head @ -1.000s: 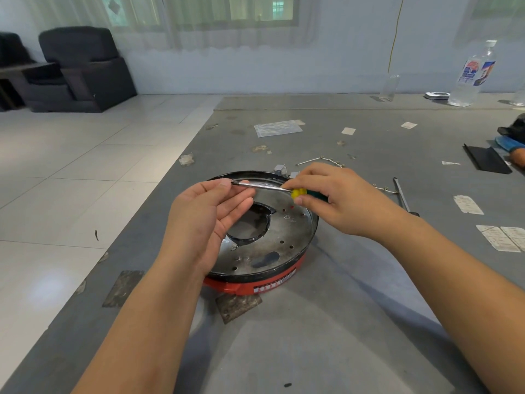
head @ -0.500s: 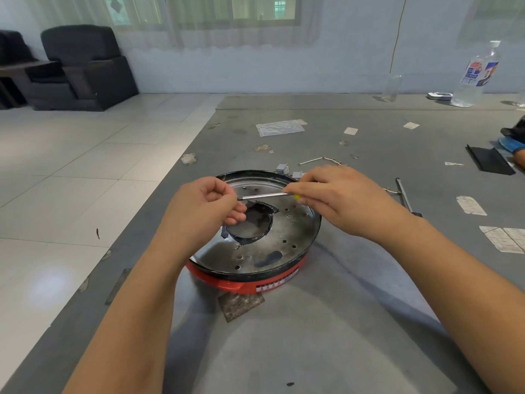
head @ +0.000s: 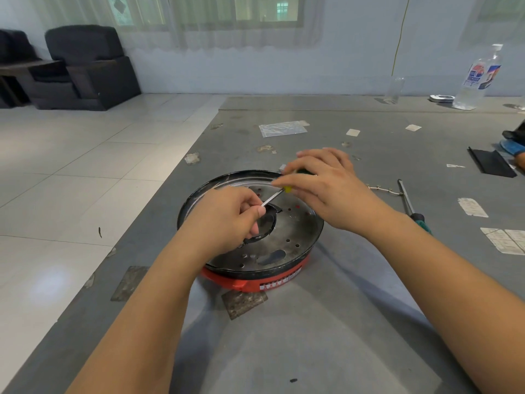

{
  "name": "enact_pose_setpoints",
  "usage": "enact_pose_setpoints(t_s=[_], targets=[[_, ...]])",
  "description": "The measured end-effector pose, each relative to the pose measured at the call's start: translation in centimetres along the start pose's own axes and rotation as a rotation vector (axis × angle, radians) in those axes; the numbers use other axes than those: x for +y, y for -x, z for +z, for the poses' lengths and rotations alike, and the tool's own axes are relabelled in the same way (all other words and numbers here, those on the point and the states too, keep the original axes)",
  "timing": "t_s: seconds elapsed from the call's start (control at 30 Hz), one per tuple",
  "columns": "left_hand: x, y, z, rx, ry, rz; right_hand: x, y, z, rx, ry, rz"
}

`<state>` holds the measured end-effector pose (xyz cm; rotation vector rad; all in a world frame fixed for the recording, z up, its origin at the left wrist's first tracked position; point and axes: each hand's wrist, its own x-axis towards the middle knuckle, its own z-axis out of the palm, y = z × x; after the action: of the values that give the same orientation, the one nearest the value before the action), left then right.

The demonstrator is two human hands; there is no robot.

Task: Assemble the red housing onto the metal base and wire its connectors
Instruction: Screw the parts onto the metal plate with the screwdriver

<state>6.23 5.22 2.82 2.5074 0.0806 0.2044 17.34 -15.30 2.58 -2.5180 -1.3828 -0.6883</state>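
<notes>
A round metal base [head: 295, 231] sits on a red housing [head: 255, 278] on a grey table [head: 312, 336]. Directly above it, the right hand [head: 326, 189] curls its fingers around a screwdriver [head: 274, 197] handle – green and yellow – while the left hand [head: 227, 217] pinches the bare shaft tip between thumb and curled fingers. A second screwdriver [head: 409, 203] lies just right of the right wrist.

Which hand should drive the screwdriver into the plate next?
Right hand: it grips the screwdriver by its handle. Left hand only pinches the shaft tip over the metal base, steadying it.
</notes>
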Motion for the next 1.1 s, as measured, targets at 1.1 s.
enact_pose_setpoints(t_s=[1.1], targets=[[-4.6,5.1,-2.1,-0.156,-0.314,0.344,-4.1,-3.5,-0.3,0.042,-1.449,0.836]])
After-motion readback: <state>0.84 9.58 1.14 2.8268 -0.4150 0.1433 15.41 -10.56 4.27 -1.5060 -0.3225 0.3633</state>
